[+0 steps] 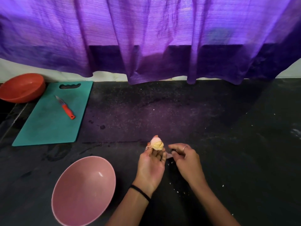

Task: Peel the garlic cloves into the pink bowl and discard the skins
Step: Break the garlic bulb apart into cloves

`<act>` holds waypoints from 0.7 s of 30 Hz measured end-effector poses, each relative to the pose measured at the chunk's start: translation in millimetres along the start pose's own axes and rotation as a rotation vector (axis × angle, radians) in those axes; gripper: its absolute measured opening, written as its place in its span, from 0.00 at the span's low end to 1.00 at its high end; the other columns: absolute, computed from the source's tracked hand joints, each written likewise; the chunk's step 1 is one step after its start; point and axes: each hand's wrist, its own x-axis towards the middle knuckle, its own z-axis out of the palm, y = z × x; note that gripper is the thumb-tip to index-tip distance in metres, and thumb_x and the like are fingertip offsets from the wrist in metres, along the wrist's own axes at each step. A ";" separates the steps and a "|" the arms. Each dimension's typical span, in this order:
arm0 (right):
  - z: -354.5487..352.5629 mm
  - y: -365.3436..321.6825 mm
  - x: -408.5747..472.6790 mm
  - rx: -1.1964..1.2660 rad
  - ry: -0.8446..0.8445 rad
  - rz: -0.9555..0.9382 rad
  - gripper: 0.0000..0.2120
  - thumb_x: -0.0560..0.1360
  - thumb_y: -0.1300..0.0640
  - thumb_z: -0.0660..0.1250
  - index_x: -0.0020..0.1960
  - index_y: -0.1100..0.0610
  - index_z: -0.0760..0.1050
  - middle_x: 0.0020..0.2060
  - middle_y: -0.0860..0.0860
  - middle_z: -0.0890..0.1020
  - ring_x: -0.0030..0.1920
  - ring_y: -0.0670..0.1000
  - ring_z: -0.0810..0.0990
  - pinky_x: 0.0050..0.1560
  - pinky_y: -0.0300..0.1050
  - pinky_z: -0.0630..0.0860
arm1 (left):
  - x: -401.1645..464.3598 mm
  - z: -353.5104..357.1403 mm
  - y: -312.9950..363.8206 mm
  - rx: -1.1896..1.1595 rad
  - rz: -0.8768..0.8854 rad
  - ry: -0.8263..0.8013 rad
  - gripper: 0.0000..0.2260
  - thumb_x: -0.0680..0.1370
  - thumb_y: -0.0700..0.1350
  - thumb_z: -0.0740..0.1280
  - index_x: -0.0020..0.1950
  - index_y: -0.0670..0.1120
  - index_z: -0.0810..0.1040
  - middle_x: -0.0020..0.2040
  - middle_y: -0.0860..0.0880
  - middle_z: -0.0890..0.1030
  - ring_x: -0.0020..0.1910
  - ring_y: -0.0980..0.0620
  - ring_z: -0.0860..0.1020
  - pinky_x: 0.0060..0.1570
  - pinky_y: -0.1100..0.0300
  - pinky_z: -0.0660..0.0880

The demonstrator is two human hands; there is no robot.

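Pale yellow garlic (156, 144), a partly peeled bulb with some pinkish skin on its upper left side, sits at the tips of our left hand (150, 167). We hold it up above the counter with the palm turned up and the fingertips (158, 154) curled around its underside. A thin ring shows on one finger of that hand, and a black band (140, 191) circles the wrist.

Just to the right, our right hand (185, 159) hovers close to the bulb without touching it. Its fingers are loosely curled, a ring (184, 147) on one of them; we cannot tell whether they pinch anything. A small pinkish scrap of skin (169, 156) shows between the two hands, and white flecks lie scattered on the dark counter (228, 144) below and around them.

Down to the left of our left hand stands the pink bowl (83, 190), near the front edge of the counter. Farther back on the left lies a teal cutting board (50, 124) with a small knife (65, 107) on it, red handle toward us. An orange-red bowl (22, 88) sits beside the board's far left corner. A purple curtain (146, 38) hangs along the back of the counter.
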 end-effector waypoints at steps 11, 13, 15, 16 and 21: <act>1.0 -13.8 -3.0 0.355 -0.090 -0.012 0.13 0.74 0.62 0.71 0.54 0.48 0.80 0.48 0.48 0.81 0.48 0.44 0.81 0.48 0.38 0.78 | -6.1 8.7 -8.2 0.302 0.176 0.017 0.13 0.82 0.36 0.55 0.58 0.44 0.77 0.56 0.39 0.81 0.56 0.43 0.80 0.61 0.50 0.74; -0.9 -18.0 -3.8 0.433 -0.099 -0.027 0.12 0.74 0.64 0.70 0.53 0.49 0.80 0.47 0.49 0.82 0.47 0.43 0.81 0.44 0.35 0.78 | -10.9 9.7 -5.1 0.439 0.232 0.016 0.13 0.82 0.36 0.56 0.57 0.45 0.78 0.56 0.41 0.82 0.56 0.45 0.80 0.59 0.51 0.75; -2.7 -21.6 -3.9 0.492 -0.110 -0.038 0.13 0.74 0.66 0.69 0.53 0.51 0.81 0.46 0.48 0.83 0.47 0.41 0.82 0.42 0.33 0.77 | -13.9 10.3 -0.1 0.548 0.285 0.027 0.14 0.82 0.36 0.55 0.57 0.46 0.79 0.55 0.44 0.83 0.56 0.48 0.81 0.59 0.53 0.75; -2.6 -22.6 -2.7 0.507 -0.117 -0.045 0.13 0.74 0.67 0.69 0.53 0.52 0.81 0.46 0.48 0.84 0.47 0.41 0.82 0.43 0.33 0.77 | -14.7 10.7 3.6 0.577 0.310 0.035 0.15 0.82 0.36 0.55 0.57 0.46 0.79 0.55 0.45 0.83 0.56 0.50 0.81 0.58 0.54 0.76; 4.4 -27.1 -0.7 0.537 -0.142 -0.027 0.14 0.75 0.66 0.68 0.56 0.53 0.81 0.48 0.47 0.85 0.51 0.46 0.83 0.49 0.39 0.80 | -18.3 5.3 23.1 0.717 0.402 -0.031 0.08 0.79 0.42 0.65 0.57 0.46 0.80 0.52 0.49 0.84 0.53 0.54 0.82 0.56 0.59 0.77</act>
